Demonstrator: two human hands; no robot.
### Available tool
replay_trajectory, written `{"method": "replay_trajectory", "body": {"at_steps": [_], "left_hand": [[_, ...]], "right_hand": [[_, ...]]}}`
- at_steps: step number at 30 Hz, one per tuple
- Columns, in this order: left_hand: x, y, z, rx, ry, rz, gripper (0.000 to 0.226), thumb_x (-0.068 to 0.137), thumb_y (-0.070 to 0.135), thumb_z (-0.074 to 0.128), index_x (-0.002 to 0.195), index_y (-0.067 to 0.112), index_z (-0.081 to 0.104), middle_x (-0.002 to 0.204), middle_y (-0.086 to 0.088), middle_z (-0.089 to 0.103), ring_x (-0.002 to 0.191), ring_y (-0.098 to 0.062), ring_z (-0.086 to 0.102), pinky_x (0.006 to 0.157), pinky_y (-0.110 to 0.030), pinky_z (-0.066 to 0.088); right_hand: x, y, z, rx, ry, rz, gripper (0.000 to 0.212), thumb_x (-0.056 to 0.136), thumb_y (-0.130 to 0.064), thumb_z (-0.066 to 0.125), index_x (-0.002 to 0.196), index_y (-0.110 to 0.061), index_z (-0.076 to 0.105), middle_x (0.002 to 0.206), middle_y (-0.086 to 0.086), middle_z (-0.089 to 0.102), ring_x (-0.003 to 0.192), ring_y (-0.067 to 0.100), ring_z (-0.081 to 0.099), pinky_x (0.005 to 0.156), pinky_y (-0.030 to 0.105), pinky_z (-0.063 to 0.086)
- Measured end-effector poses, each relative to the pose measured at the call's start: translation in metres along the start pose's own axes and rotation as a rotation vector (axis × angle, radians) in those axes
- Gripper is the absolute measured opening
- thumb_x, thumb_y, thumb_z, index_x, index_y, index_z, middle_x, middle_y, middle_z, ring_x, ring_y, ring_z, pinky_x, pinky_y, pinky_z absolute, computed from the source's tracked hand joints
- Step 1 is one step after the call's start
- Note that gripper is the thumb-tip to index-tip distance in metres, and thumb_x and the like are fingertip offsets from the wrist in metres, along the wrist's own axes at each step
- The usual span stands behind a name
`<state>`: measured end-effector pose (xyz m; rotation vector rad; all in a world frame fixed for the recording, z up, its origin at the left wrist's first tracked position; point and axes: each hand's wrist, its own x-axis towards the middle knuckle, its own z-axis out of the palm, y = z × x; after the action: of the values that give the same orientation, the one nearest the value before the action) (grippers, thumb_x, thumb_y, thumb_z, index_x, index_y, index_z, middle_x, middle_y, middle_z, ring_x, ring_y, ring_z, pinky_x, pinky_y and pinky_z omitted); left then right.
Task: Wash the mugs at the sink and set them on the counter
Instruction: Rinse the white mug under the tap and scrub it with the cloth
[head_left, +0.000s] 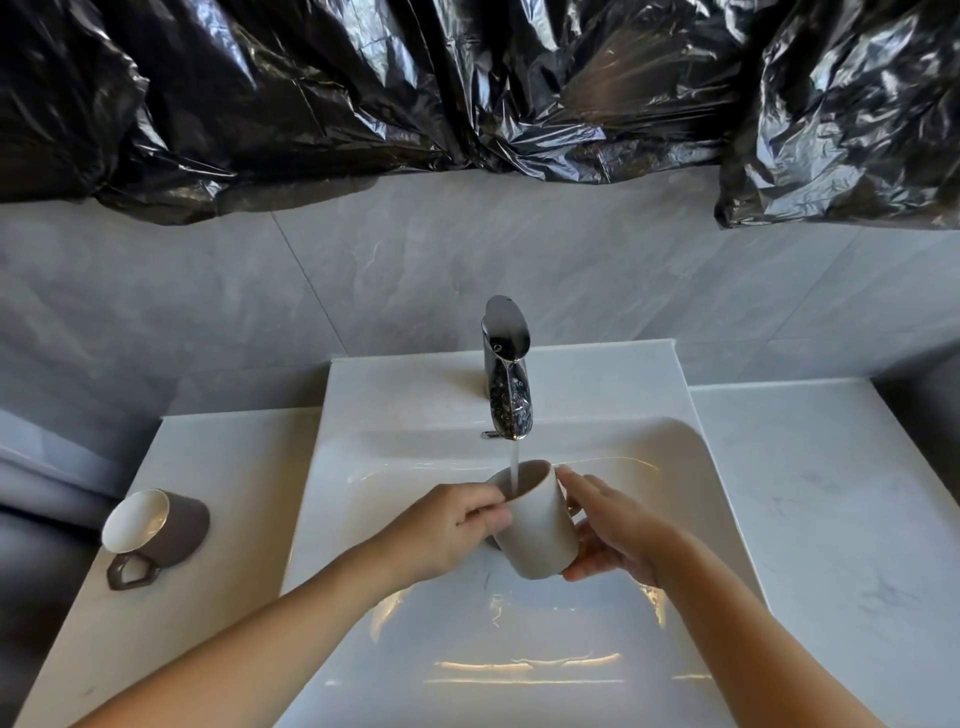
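Under the faucet (506, 374), over the sink (691, 457), both hands grip the beige mug (540, 525): left hand (457, 525) fingers curled at the rim, right hand (618, 530) cupping the wall. Rotate the tilted mug so water reaches all inner walls. 1 brown mug (161, 522) lies on the left surface (218, 597).

We find no readable text, label, brand or number on anything here; every surface we can see is plain and unmarked
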<state>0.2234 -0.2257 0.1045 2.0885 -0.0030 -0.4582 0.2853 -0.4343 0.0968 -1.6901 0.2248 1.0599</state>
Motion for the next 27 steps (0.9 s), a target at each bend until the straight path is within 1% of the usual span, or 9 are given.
{"method": "replay_trajectory", "body": {"at_steps": [2, 5, 8, 11, 13, 16, 18, 20, 27], "left_hand": [[0.001, -0.001, 0.001, -0.19, 0.005, -0.045, 0.021, 0.101, 0.017, 0.055, 0.086, 0.003, 0.061, 0.073, 0.017, 0.057, 0.073, 0.0, 0.054, 0.074, -0.016, 0.045], [-0.001, -0.001, 0.008, -0.498, -0.009, -0.097, 0.021, 0.103, 0.015, 0.049, 0.089, 0.0, 0.055, 0.084, -0.006, 0.055, 0.083, -0.014, 0.059, 0.095, -0.039, 0.055], [0.002, 0.003, 0.019, -0.581, 0.095, -0.162, 0.027, 0.105, 0.019, 0.046, 0.093, -0.004, 0.053, 0.089, -0.012, 0.051, 0.082, -0.019, 0.057, 0.089, -0.047, 0.057], [0.008, 0.01, 0.028, -0.475, 0.24, -0.193, 0.022, 0.106, 0.028, 0.044, 0.108, 0.012, 0.058, 0.098, -0.006, 0.057, 0.086, -0.018, 0.058, 0.075, -0.038, 0.059], [0.01, 0.015, 0.029, -0.29, 0.254, -0.165, 0.024, 0.104, 0.038, 0.043, 0.124, 0.029, 0.053, 0.118, 0.007, 0.056, 0.108, -0.015, 0.056, 0.085, -0.03, 0.053], [0.008, 0.014, 0.027, -0.244, 0.11, -0.176, 0.075, 0.093, 0.055, 0.057, 0.154, 0.034, 0.019, 0.143, 0.019, 0.026, 0.131, -0.003, 0.036, 0.089, -0.008, 0.041], [0.009, 0.007, 0.026, -0.237, 0.022, -0.164, 0.11, 0.073, 0.069, 0.068, 0.155, 0.04, 0.0, 0.144, 0.028, 0.014, 0.138, -0.005, 0.03, 0.104, -0.022, 0.042], [0.01, 0.001, 0.026, -0.134, -0.015, -0.127, 0.125, 0.063, 0.074, 0.072, 0.154, 0.042, -0.008, 0.139, 0.035, 0.011, 0.14, -0.007, 0.027, 0.112, -0.035, 0.039], [0.016, 0.003, 0.023, -0.02, 0.11, -0.101, 0.116, 0.065, 0.069, 0.073, 0.156, 0.034, 0.01, 0.14, 0.021, 0.027, 0.133, -0.004, 0.035, 0.101, -0.027, 0.048]], "right_hand": [[0.002, 0.002, 0.001, -0.027, 0.009, 0.013, 0.037, 0.103, -0.051, 0.038, 0.113, -0.019, 0.055, 0.108, 0.016, 0.062, 0.077, 0.027, 0.069, 0.074, 0.045, 0.062], [0.006, 0.003, 0.001, -0.02, 0.076, -0.008, 0.032, 0.103, -0.044, 0.044, 0.113, -0.018, 0.06, 0.106, 0.01, 0.067, 0.086, 0.022, 0.067, 0.082, 0.048, 0.061], [0.008, 0.0, 0.002, 0.058, 0.141, -0.006, 0.031, 0.102, -0.039, 0.048, 0.113, -0.013, 0.063, 0.111, 0.016, 0.069, 0.093, 0.028, 0.07, 0.078, 0.049, 0.062], [0.007, -0.002, 0.006, 0.078, 0.174, 0.035, 0.04, 0.102, -0.042, 0.049, 0.113, -0.006, 0.063, 0.107, 0.022, 0.07, 0.093, 0.034, 0.071, 0.066, 0.045, 0.062], [0.006, -0.003, 0.008, 0.098, 0.18, 0.051, 0.045, 0.102, -0.043, 0.049, 0.112, -0.002, 0.064, 0.103, 0.023, 0.071, 0.089, 0.035, 0.072, 0.061, 0.042, 0.062], [0.004, -0.01, 0.009, 0.108, 0.189, 0.061, 0.044, 0.101, -0.042, 0.051, 0.108, 0.0, 0.065, 0.098, 0.023, 0.073, 0.082, 0.034, 0.073, 0.058, 0.041, 0.061], [0.005, -0.013, 0.009, 0.112, 0.19, 0.076, 0.043, 0.101, -0.04, 0.052, 0.106, -0.001, 0.067, 0.095, 0.022, 0.074, 0.078, 0.034, 0.074, 0.059, 0.043, 0.062], [0.005, -0.015, 0.009, 0.119, 0.19, 0.078, 0.042, 0.101, -0.039, 0.052, 0.105, 0.0, 0.068, 0.093, 0.022, 0.074, 0.077, 0.034, 0.074, 0.06, 0.044, 0.062], [0.008, -0.015, 0.011, 0.122, 0.219, 0.055, 0.037, 0.102, -0.032, 0.046, 0.106, -0.004, 0.069, 0.094, 0.02, 0.074, 0.081, 0.032, 0.073, 0.06, 0.042, 0.062]]}}
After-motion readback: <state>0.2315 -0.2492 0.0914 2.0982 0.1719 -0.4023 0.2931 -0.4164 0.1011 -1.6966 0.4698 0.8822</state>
